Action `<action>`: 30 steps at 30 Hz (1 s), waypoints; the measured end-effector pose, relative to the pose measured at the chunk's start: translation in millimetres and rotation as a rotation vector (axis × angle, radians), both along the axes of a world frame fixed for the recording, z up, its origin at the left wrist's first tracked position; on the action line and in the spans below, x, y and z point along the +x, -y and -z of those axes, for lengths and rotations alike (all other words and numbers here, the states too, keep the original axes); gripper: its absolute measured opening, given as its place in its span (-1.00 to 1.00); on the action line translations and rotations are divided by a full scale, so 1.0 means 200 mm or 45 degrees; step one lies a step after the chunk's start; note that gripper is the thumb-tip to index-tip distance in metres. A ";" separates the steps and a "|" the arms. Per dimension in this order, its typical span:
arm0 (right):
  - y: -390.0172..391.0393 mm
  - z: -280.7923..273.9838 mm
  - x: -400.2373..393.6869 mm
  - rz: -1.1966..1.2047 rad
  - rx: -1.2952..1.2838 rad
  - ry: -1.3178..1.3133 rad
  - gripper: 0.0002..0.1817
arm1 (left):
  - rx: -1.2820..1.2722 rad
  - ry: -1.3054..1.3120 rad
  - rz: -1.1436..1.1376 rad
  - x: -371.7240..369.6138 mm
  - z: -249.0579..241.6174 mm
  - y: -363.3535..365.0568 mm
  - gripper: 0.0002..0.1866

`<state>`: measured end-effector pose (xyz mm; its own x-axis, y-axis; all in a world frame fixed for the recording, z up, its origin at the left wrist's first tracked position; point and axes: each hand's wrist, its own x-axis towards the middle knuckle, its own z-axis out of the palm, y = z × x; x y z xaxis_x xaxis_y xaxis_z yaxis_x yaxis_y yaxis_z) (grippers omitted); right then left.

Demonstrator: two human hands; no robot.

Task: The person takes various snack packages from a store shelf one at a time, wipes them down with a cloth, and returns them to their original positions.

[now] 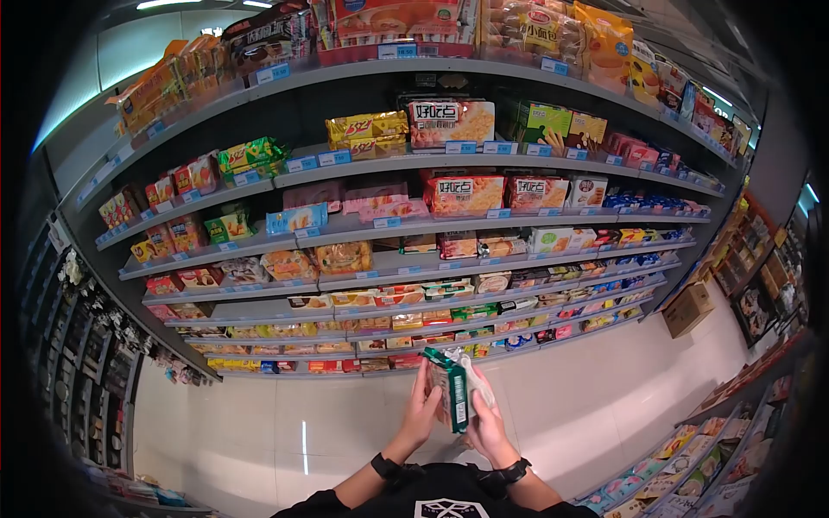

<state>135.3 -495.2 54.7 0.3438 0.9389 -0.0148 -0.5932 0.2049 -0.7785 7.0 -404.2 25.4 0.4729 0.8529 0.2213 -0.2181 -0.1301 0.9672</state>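
Note:
In front of my chest, low in the head view, a green snack package [458, 400] stands tilted between my hands, its barcode side facing up. My left hand [421, 409] is closed on its left side. A pale, white-looking package [473, 373] sits against its right side; its kind cannot be made out. My right hand [490, 426] closes around the pale package and presses close to the green one. The far fingers of both hands are partly hidden behind the packages. Both wrists wear black bands.
A long grey shelf unit [389, 161] full of boxed and bagged biscuits spans the view ahead. A cardboard box [688, 309] stands on the tiled floor [553, 388] at its right end. More stocked shelves [682, 466] rise at the lower right and far left.

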 end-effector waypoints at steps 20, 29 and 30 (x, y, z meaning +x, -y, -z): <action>-0.06 -0.22 -0.12 0.138 0.331 1.800 -0.35 | -1.140 0.807 0.399 -0.07 0.15 0.12 -0.19; 0.04 -0.03 -0.06 -0.090 0.356 1.963 -0.29 | -1.143 0.893 0.726 -0.26 -0.18 -0.06 0.04; 0.04 -0.03 -0.03 -0.035 0.306 1.980 -0.36 | -1.113 0.796 0.599 -0.27 -0.16 -0.04 -0.01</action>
